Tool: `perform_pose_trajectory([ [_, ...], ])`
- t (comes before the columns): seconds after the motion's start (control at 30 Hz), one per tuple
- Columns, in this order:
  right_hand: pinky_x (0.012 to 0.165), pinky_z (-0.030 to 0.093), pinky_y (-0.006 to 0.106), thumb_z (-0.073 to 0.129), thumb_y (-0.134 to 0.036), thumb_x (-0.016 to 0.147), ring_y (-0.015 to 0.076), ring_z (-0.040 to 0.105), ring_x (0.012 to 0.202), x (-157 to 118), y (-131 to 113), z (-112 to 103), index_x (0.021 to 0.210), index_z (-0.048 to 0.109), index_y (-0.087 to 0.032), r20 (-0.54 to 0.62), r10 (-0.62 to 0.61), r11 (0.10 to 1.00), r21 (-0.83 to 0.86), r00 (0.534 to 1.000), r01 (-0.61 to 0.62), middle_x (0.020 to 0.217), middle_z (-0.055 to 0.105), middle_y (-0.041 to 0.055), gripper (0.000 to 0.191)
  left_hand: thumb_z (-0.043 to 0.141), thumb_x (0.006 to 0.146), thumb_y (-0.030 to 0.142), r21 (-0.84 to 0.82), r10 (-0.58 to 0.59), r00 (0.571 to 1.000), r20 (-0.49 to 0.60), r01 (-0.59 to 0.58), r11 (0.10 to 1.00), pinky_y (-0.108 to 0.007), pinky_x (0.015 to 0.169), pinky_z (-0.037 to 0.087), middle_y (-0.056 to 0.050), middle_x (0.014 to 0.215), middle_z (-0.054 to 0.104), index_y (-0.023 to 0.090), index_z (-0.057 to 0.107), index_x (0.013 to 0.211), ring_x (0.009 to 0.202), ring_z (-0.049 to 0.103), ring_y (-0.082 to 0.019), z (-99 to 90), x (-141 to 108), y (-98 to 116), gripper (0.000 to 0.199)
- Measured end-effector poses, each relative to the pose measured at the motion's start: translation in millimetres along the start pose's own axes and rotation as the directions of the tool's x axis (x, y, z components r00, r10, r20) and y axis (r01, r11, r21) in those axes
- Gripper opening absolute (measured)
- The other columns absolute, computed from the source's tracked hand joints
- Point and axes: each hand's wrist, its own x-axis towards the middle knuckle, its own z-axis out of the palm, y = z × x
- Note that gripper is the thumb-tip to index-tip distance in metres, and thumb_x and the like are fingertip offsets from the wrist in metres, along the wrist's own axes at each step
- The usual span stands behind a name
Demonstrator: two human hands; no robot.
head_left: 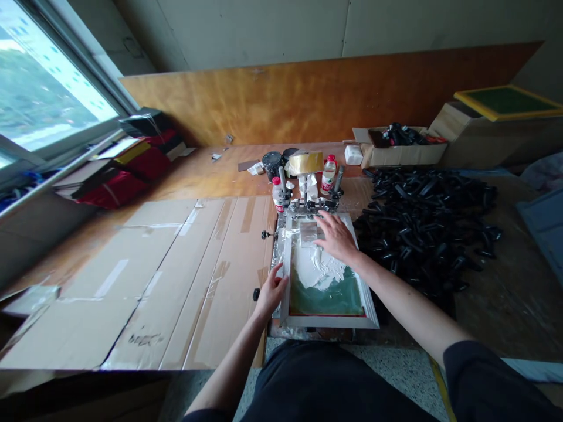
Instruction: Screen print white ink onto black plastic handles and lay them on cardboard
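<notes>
A metal-framed screen (328,322) lies in front of me, its mesh green near me and smeared with white paste (324,271) farther up. My right hand (336,234) is over the upper part of the screen with its fingers spread, beside a flat squarish scraper-like piece (308,233). Whether its fingertips touch that piece is unclear. At the frame's left edge is my left hand (272,290), fingers apart and holding nothing. Behind the screen stands a metal clamp (308,205) with upright posts.
Flattened cardboard (189,281) covers the left of the table. A large heap of black parts (426,217) lies to the right. Two red-capped bottles (328,174), a dark tub (272,164) and a yellowish block (305,162) stand behind the clamp. An open carton (407,155) sits at the back right.
</notes>
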Motion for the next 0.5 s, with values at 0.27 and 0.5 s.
perform_pose_trajectory([
  [0.27,0.076,0.043,0.033,0.059,-0.018,0.084,0.0245,0.058,0.09,-15.3,-23.9,28.4,0.087,0.064,-0.019,0.354,-0.115,0.99,-0.034,0.928,0.136,0.087,0.065,0.0076,0.005,0.049,0.084,0.053,0.098,0.002,1.0,0.024,-0.004,0.995,-0.022,0.053,0.038,0.003,0.07,0.058,0.021,0.051,0.133,0.061,0.054,-0.013,1.5,6.8,-10.9,0.059],
  [0.5,0.068,0.035,0.029,0.059,-0.01,0.078,0.0187,0.054,0.079,-52.8,-19.7,1.3,0.077,0.06,-0.019,0.439,-0.501,0.855,0.116,0.746,0.506,0.077,0.062,0.003,0.009,0.047,0.086,0.054,0.138,-0.017,0.999,0.031,0.013,0.99,-0.024,0.059,0.038,0.002,0.071,0.056,0.021,0.048,0.136,0.066,0.053,-0.014,0.6,6.9,-9.7,0.06],
])
